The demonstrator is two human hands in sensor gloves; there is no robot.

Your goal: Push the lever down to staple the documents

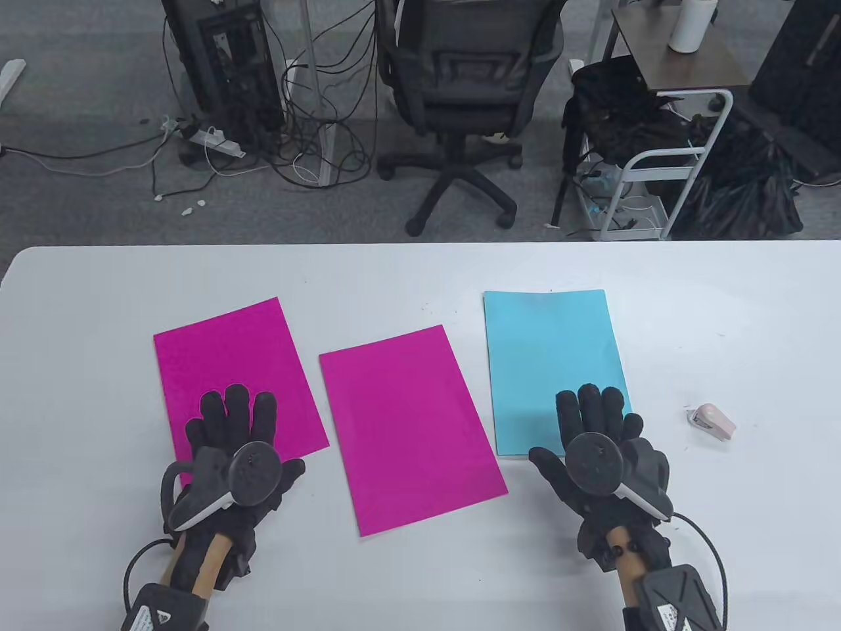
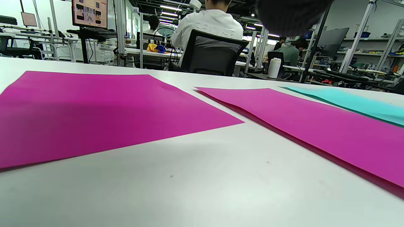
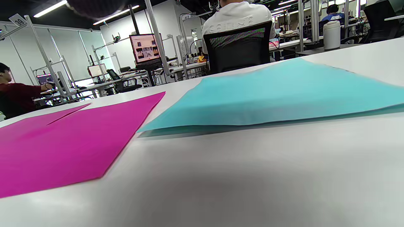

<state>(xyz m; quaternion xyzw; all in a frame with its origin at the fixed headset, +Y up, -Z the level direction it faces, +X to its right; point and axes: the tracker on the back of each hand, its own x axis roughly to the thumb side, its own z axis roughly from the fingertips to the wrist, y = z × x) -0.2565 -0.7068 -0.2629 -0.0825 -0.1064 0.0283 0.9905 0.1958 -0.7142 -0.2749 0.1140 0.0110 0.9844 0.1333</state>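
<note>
Three sheets lie on the white table. A magenta sheet lies at the left, a second magenta sheet in the middle, a light blue sheet at the right. A small pink stapler lies right of the blue sheet, untouched. My left hand rests flat, fingers spread, on the left magenta sheet's near edge. My right hand rests flat on the blue sheet's near right corner. In the right wrist view the blue sheet has its near edge slightly lifted off the table. The left wrist view shows both magenta sheets.
Beyond the table's far edge stand an office chair, a computer tower with cables and a white cart with black bags.
</note>
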